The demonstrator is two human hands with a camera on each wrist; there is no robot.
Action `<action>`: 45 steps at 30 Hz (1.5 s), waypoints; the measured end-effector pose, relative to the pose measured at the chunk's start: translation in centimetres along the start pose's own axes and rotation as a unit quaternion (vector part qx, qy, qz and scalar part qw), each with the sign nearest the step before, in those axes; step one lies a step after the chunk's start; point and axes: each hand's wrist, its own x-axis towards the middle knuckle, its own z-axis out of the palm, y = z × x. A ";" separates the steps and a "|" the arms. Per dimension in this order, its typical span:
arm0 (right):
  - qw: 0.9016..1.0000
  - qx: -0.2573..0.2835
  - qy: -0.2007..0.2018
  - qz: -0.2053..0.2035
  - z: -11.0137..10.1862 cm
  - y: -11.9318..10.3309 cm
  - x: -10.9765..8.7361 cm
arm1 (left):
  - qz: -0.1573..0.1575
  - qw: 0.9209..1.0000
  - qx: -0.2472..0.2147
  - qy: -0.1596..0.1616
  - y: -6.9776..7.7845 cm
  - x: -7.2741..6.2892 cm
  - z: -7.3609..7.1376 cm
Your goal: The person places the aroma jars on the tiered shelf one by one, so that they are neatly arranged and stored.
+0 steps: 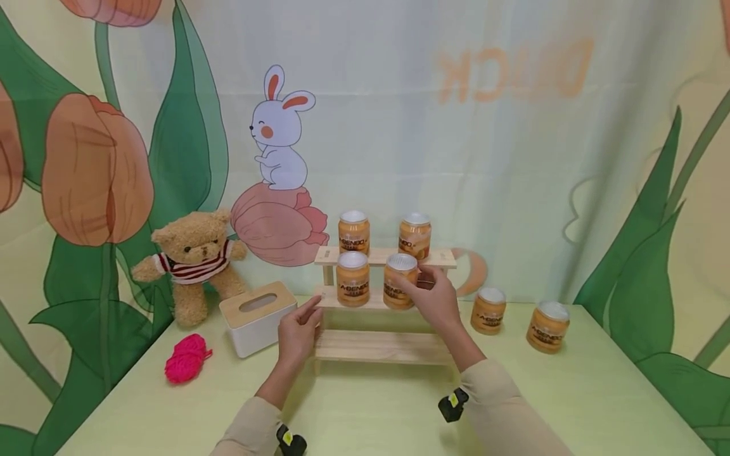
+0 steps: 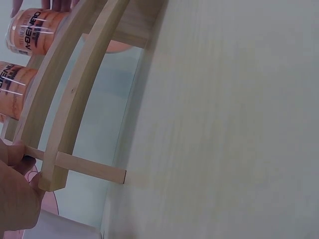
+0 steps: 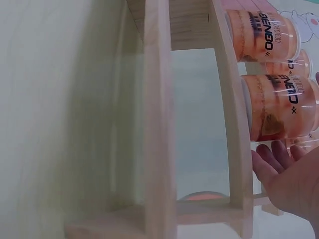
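A three-tier wooden rack (image 1: 381,347) stands on the table. On its middle tier are two orange cans with silver lids: a left can (image 1: 353,280) and a right can (image 1: 400,283). My right hand (image 1: 436,301) holds the right can, thumb at the front and fingers by its right side; in the right wrist view the fingers lie close to that can (image 3: 281,107). My left hand (image 1: 298,329) grips the rack's left end, its fingertips on the wood in the left wrist view. Two more cans, a left one (image 1: 354,233) and a right one (image 1: 414,235), stand on the top tier.
Two more cans, one nearer (image 1: 488,311) and one farther right (image 1: 549,327), stand on the table. Left of the rack are a tissue box (image 1: 259,323), a pink yarn bundle (image 1: 187,359) and a teddy bear (image 1: 196,259). A printed curtain (image 1: 376,139) hangs behind.
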 end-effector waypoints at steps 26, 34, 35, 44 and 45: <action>0.987 0.027 0.155 -0.022 -8.9 3.2 -2.3 | -0.009 1.000 -0.003 0.006 0.0 -0.1 0.1; 0.979 -0.018 0.201 -0.007 -11.2 4.6 -2.2 | -0.008 1.000 -0.008 0.009 0.1 0.0 0.0; 0.978 -0.023 0.209 -0.008 -11.5 4.8 -2.1 | -0.007 1.000 -0.007 0.009 0.1 0.0 0.0; 0.959 -0.083 0.267 0.047 -16.3 7.3 -2.7 | 0.001 1.000 -0.010 0.001 0.2 0.0 0.0; 0.957 -0.089 0.270 0.058 -16.7 7.7 -2.8 | 0.001 1.000 -0.010 0.001 0.2 0.0 0.0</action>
